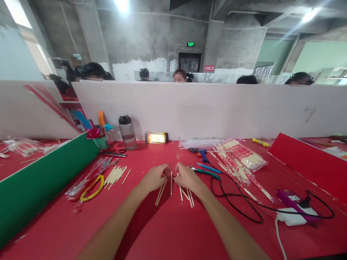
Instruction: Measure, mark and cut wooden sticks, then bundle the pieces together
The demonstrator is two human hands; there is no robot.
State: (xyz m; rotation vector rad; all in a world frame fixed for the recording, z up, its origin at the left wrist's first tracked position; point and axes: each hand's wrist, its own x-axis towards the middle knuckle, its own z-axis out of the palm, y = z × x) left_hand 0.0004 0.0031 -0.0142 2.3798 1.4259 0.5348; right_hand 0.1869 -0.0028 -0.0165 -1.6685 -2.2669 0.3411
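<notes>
My left hand [156, 176] rests low over the red table, its fingers curled in with the tips close together. Two thin wooden sticks [161, 193] lie under and just in front of its fingers. Opposite it, my right hand [189, 178] has bent fingers drawn together, above several more wooden sticks [190, 198] that lie at a slant. Between the two hands one single stick [171, 183] points away from me. Whatever the fingertips of either hand pinch is too small to make out.
A loose pile of short sticks [115, 176] and yellow-handled scissors [92, 189] lie left. Right are pliers [207, 173], a blue glue gun [202, 154], bagged sticks [239, 163], a black cable [240, 195] and a purple power strip [297, 203]. A bottle [127, 133] and phone [156, 138] stand behind.
</notes>
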